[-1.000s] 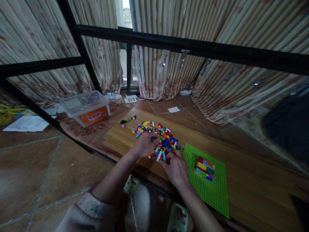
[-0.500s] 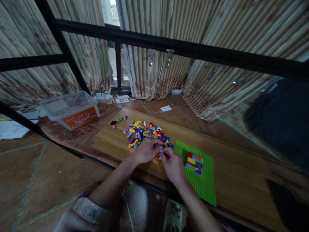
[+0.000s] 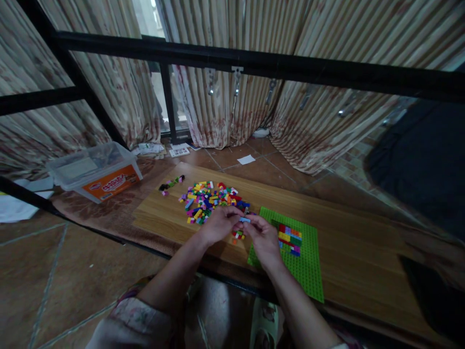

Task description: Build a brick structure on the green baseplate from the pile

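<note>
A light-blue toy brick is pinched between the fingertips of both hands, raised a little over the near side of the brick pile. My left hand grips it from the left, my right hand from the right. Behind and left of the hands spreads a pile of loose coloured bricks, and a few more lie just under the fingers. Beside my right hand is a green baseplate. It bears a block of joined multicoloured bricks, partly hidden by that hand.
The wooden board carries all the bricks. A small row of joined dark and green pieces lies at its far left. Beyond stands a clear plastic box with an orange label. A black metal bar crosses above, before the curtains.
Both hands have lifted slightly, and the light-blue brick between them shows more plainly. The whole view has shifted a little. Bricks on the baseplate look the same.
</note>
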A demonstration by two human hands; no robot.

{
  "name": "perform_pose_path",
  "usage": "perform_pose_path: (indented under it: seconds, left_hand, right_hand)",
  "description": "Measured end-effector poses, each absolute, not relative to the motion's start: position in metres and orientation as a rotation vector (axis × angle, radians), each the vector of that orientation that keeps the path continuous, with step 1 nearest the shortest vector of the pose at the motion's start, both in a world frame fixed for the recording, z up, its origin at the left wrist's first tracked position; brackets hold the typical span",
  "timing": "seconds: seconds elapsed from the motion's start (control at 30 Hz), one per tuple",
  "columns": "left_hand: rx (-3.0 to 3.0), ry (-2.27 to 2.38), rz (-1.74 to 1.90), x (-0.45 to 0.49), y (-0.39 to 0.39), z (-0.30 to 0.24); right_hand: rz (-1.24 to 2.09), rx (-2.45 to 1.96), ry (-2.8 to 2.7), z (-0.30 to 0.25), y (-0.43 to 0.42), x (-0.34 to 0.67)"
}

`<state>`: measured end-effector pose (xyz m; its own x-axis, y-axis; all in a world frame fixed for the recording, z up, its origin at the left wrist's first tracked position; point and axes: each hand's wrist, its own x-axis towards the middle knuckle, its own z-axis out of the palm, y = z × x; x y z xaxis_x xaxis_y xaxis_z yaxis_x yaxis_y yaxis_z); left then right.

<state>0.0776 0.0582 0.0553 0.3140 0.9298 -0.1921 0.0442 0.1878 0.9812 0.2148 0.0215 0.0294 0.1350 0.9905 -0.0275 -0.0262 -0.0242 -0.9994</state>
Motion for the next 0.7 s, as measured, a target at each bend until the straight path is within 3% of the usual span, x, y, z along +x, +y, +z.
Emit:
perform_pose_path:
  seconds: [0.4, 0.7]
  left_hand:
    - [1.499, 1.211, 0.869, 0.014, 0.062, 0.063]
    - [1.649, 1.181, 0.754, 0.032, 0.053, 0.06]
  right_hand:
    - [1.047, -1.393, -1.082, 0.039, 0.013, 0.229]
    - [0.959, -1.432, -0.972, 0.054, 0.007, 0.256]
